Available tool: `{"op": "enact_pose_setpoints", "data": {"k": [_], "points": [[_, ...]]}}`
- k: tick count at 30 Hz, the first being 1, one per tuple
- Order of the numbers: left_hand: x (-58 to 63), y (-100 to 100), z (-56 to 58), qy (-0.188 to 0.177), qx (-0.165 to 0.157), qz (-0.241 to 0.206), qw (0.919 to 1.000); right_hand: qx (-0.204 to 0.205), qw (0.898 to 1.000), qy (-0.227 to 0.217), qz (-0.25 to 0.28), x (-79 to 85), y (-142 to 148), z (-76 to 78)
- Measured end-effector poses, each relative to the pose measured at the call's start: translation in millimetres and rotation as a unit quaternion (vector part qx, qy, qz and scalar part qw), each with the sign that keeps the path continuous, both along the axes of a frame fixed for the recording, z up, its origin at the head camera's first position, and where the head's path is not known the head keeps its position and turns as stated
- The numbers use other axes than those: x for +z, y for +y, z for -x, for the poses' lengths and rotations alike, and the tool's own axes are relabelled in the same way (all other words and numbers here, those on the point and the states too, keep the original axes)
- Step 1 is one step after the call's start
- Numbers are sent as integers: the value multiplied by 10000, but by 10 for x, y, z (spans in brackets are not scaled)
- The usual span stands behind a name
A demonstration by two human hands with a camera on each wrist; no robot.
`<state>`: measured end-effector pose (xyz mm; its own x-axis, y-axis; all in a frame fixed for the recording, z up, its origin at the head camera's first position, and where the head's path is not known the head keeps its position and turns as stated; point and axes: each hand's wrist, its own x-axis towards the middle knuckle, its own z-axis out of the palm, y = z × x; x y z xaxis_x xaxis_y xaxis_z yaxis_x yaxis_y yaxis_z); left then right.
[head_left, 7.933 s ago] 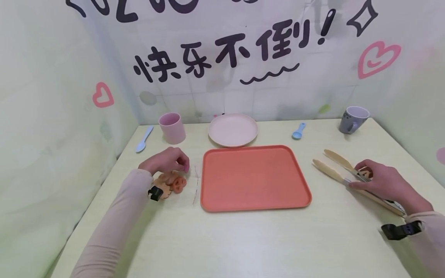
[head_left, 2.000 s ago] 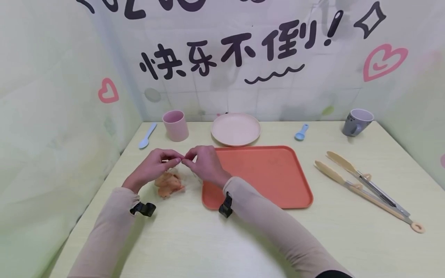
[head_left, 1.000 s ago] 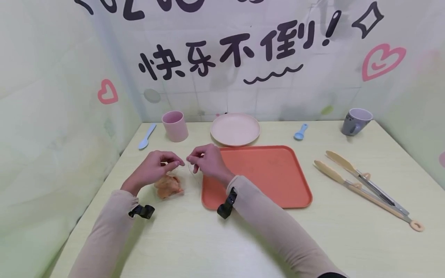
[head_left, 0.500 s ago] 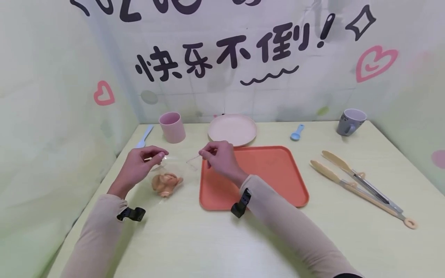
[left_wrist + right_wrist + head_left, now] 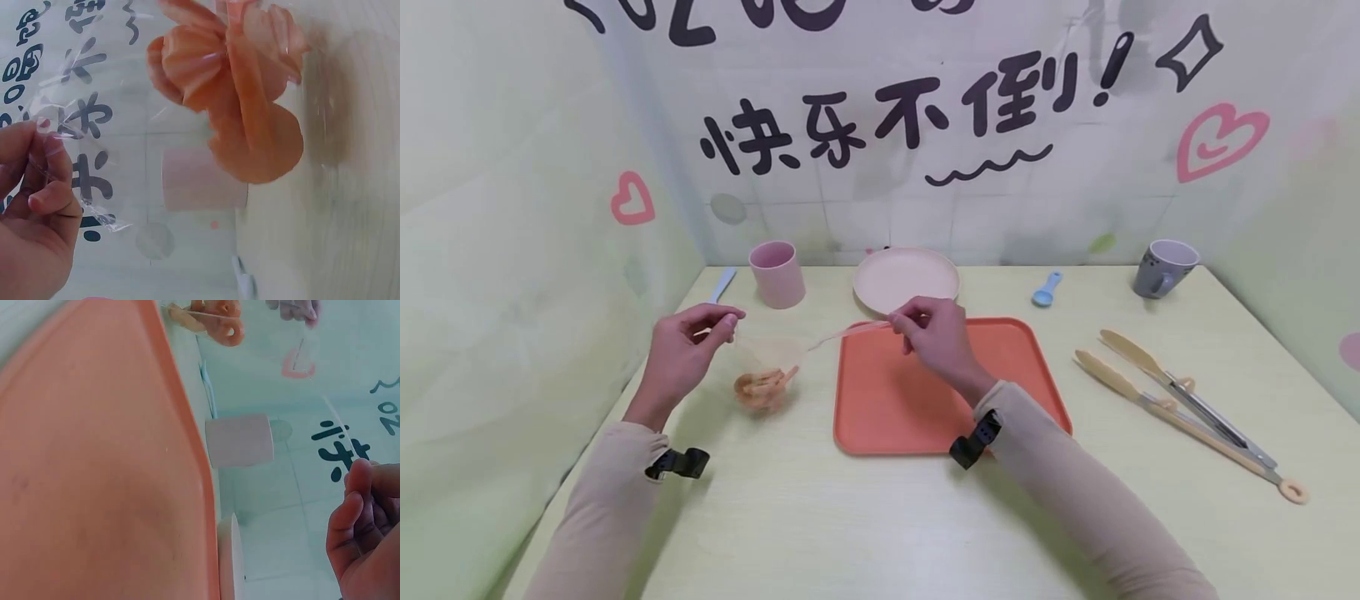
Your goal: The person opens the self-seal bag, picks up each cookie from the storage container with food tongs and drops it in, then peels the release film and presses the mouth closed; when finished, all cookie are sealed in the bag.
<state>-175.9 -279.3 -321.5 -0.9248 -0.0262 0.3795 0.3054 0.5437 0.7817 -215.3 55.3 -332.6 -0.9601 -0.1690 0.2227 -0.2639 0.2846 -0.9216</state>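
Note:
In the head view, my left hand [image 5: 681,354] pinches a clear plastic bag [image 5: 771,352] by its upper edge. Several orange-brown cookie-shaped pieces [image 5: 762,389] lie bunched in the bag's bottom, close over the table; the left wrist view shows their ridged, rounded forms [image 5: 247,106]. Over the red tray [image 5: 861,417], my right hand [image 5: 936,337] holds one end of a thin clear strip [image 5: 850,331] between thumb and forefinger. That strip slants down leftward toward the bag. From the right wrist, the strip [image 5: 337,419] looks taut and narrow.
Behind stand a pink cup [image 5: 777,277], a pink plate [image 5: 904,279] and a grey mug [image 5: 1162,271]. A blue spoon [image 5: 723,285] lies left, partly behind the left hand, and a small blue scoop [image 5: 1047,290] right. Tongs [image 5: 1210,439] lie right of the tray.
The right hand left the tongs and joined the left hand at the bag. Both hands have since moved apart, the right one drawing the strip rightward over the tray.

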Motion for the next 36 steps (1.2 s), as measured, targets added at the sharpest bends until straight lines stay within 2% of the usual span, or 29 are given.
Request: {"op": "enact_pose_setpoints", "data": {"k": [10,18,24,27,29,32,34,36], "points": [[-1,-9,-1,509,227,-163,9983,-298,9995,-19,-118,-26,257,-45],[35,29,-43,770,193,-118,9968,-387,9986,339,-129,1,473,-82],[110,116,-85,1151,222,-169,9930,-760,9970,125,117,20,715,-75],[185,135,-120,1526,173,-167,9880,-830,9961,-29,311,60,888,-65],[247,112,-146,1785,80,5,9839,-714,9970,-42,280,97,1035,-58],[343,42,-195,2009,-49,371,9789,-322,9991,150,-220,170,1287,-43],[394,-16,-232,1970,-93,506,9791,36,9967,346,-732,238,1458,-42],[427,-68,-270,1868,-115,598,9805,430,9890,533,-1312,315,1620,-48]]}}
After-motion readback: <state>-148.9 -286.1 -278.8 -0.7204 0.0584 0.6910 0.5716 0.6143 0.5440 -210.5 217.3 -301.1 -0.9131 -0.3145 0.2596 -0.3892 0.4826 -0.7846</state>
